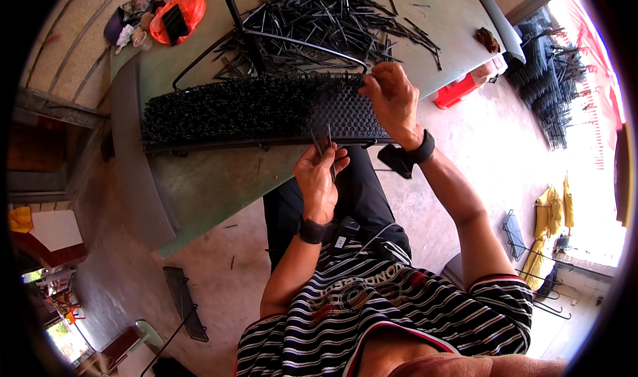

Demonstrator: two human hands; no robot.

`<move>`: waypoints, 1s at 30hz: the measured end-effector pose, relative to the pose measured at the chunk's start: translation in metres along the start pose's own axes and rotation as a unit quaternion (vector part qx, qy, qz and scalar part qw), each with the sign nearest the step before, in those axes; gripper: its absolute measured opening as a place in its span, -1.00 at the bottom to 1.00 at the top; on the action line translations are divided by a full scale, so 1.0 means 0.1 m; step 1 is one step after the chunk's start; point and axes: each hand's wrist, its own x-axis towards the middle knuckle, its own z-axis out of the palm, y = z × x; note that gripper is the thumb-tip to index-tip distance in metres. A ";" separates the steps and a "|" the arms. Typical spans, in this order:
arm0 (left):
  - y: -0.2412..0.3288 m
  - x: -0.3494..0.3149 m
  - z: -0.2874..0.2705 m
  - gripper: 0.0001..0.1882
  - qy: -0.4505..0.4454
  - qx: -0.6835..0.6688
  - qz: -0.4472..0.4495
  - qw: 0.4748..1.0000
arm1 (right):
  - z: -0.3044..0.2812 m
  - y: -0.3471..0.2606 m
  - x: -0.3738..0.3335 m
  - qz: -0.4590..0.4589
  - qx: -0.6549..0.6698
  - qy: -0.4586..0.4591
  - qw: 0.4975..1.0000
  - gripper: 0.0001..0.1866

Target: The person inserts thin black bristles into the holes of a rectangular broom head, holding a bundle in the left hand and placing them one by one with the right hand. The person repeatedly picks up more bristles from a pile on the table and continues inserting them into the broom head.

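Along the green flat table (212, 207), the long black perforated panel (347, 120) is tufted except its unfilled right end; left hand (317, 185) clamps slim black strips (322, 139); right hand's (393, 102) fingertips together, contents indeterminable.

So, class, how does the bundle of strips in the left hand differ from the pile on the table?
The bundle is small; the pile is large. The bundle's strips point roughly one way in the left hand; the pile's lie loose, crossing on the table. Both are dark strips.
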 end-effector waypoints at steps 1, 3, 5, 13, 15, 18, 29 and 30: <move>0.01 0.00 0.00 -0.91 0.000 0.002 0.004 1.000 | 0.00 -0.01 0.04 -0.036 -0.023 0.006 0.999 -0.85; 0.02 -0.01 0.01 -0.90 -0.001 0.005 0.012 1.000 | -0.01 0.06 0.09 -0.090 -0.071 -0.006 0.993 -0.83; 0.01 -0.01 0.00 -0.90 0.004 0.002 0.015 1.000 | 0.00 0.18 0.12 -0.101 -0.087 -0.022 0.991 -0.84; 0.03 0.01 -0.03 -0.88 0.005 0.014 -0.005 1.000 | -0.02 0.23 0.19 -0.183 -0.259 -0.130 0.939 -0.92; 0.05 0.00 -0.02 -0.86 0.008 0.018 -0.013 1.000 | -0.07 0.23 0.21 -0.178 -0.357 -0.188 0.897 -0.90; 0.05 -0.01 0.01 -0.83 0.029 0.021 -0.011 0.999 | -0.06 0.08 0.11 -0.161 -0.283 -0.159 0.932 -0.89; -0.02 -0.02 0.21 -0.85 -0.096 0.006 -0.046 0.994 | -0.30 -0.13 -0.12 0.226 0.026 -0.397 0.889 -0.77; -0.02 -0.02 0.23 -0.85 -0.093 0.000 -0.050 0.994 | -0.33 -0.14 -0.13 0.240 0.042 -0.384 0.890 -0.77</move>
